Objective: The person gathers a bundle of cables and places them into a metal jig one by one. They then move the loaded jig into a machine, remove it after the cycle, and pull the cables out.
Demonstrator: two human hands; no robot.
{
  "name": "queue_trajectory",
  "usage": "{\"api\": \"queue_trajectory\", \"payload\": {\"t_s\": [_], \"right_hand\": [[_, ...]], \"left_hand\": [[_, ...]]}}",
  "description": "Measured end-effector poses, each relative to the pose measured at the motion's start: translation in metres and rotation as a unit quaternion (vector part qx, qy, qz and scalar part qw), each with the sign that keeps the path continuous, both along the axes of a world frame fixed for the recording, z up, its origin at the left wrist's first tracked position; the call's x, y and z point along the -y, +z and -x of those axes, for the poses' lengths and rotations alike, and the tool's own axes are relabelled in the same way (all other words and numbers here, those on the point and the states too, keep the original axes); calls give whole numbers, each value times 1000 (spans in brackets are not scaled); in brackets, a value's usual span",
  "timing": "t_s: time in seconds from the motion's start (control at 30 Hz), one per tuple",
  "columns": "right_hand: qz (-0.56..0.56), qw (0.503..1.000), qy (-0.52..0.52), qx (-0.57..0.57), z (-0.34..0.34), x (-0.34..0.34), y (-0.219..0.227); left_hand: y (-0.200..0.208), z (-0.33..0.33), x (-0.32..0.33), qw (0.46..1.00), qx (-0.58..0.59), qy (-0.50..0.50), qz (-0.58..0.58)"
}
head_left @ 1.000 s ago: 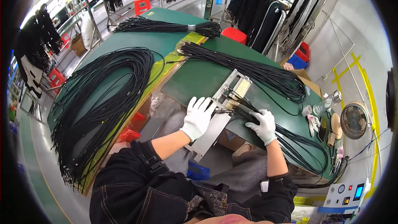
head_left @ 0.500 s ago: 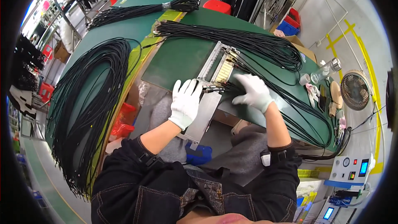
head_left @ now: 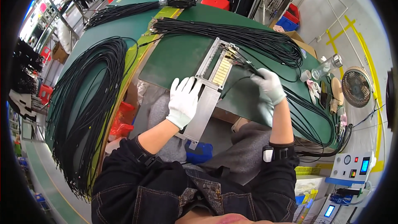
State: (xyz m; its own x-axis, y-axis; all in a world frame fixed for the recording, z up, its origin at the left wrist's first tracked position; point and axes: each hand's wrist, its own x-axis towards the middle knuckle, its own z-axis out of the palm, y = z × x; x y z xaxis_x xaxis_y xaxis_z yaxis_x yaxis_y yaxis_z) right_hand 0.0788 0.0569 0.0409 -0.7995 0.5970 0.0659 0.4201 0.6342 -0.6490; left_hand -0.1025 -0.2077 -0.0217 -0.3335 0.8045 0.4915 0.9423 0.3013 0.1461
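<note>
Cables [head_left: 248, 63], black and thin, run from the upper end of a silvery metal fixture [head_left: 203, 108] near the centre of the frame to the gloved right hand [head_left: 270, 86], just right of centre. Its fingers are curled in on them, though blur hides the exact grip. Half a second ago that hand was spread wide beside the fixture's lower right; it has since moved up and to the right. The connector ends that then crowded the lower end of the pale yellow slotted block [head_left: 222, 74] have left that spot, and most of its slots show bare. One loose cable curves from near the right hand down toward the fixture's lower right edge.

The gloved left hand [head_left: 183, 103] stays at the fixture's left side, left of centre, palm down and flat, fingers extended, fingertips at its edge. Across the green table [head_left: 174, 64], the looped cable bundle [head_left: 119, 54] at left lies as before.
</note>
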Motion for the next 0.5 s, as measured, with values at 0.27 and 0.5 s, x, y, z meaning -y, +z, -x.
{"api": "queue_trajectory", "payload": {"t_s": [0.27, 0.5], "right_hand": [[-1, 999, -23, -23, 4, 2, -18], [-152, 988, 36, 12, -7, 1, -33]], "left_hand": [[3, -1, 2, 1000, 13, -14, 0], [27, 8, -21, 987, 114, -84, -81]]}}
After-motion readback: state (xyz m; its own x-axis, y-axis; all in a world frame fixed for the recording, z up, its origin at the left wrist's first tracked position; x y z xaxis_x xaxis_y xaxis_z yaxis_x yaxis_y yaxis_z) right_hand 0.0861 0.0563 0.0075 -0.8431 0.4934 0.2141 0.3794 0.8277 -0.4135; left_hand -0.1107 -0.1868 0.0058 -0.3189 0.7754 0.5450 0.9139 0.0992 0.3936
